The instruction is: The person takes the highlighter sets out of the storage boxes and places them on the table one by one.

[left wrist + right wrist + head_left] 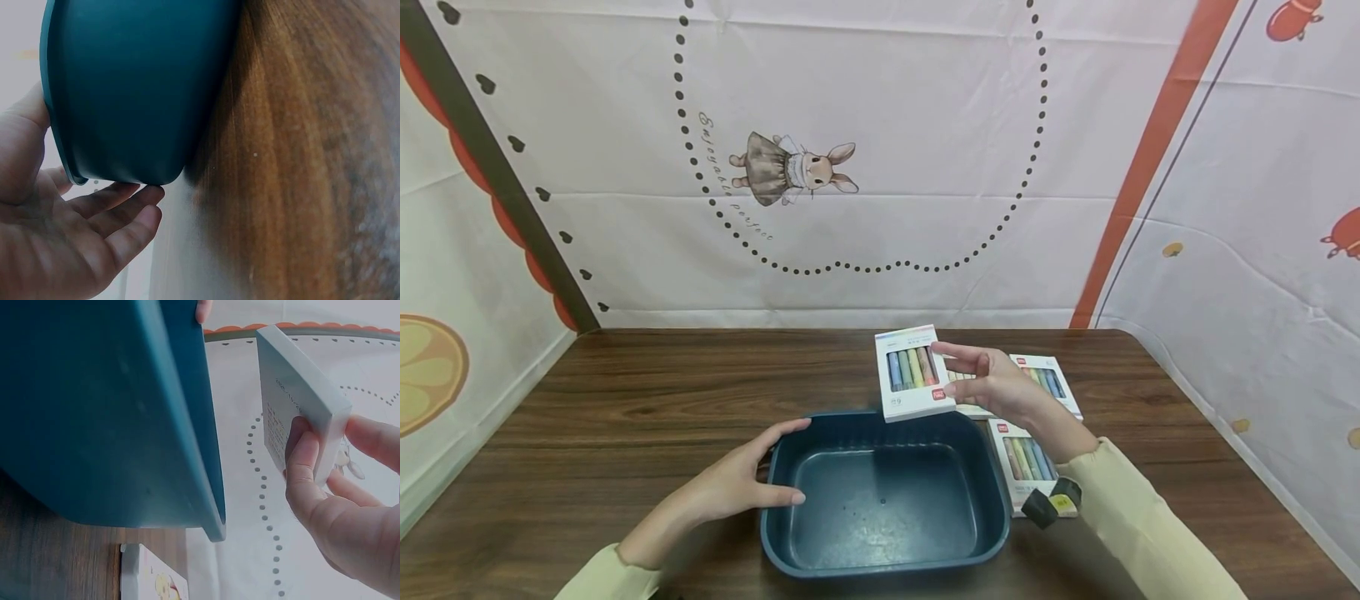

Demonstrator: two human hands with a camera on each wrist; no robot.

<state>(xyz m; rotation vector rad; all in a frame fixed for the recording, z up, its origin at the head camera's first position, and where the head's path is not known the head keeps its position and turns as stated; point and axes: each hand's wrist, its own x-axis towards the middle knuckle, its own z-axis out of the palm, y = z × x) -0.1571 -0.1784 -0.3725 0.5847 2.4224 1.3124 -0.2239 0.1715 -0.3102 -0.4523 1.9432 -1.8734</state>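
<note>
My right hand (996, 387) holds a white box of coloured chalks (910, 375) by its right side, between thumb and fingers. The box is tilted and raised over the far rim of a dark blue plastic basin (880, 508). Colourful sticks show through its front window; in the right wrist view the printed back of the chalk box (281, 394) faces the camera. My left hand (737, 479) grips the basin's left end, thumb over the rim. In the left wrist view its fingers touch the outer wall of the basin (131, 94).
More chalk boxes lie right of the basin: one at the back right (1058, 385), one beside the basin wall (1011, 492), and one partly hidden behind the held box (973, 411). The wooden table (625, 417) meets a printed white cloth (895, 225) at the back.
</note>
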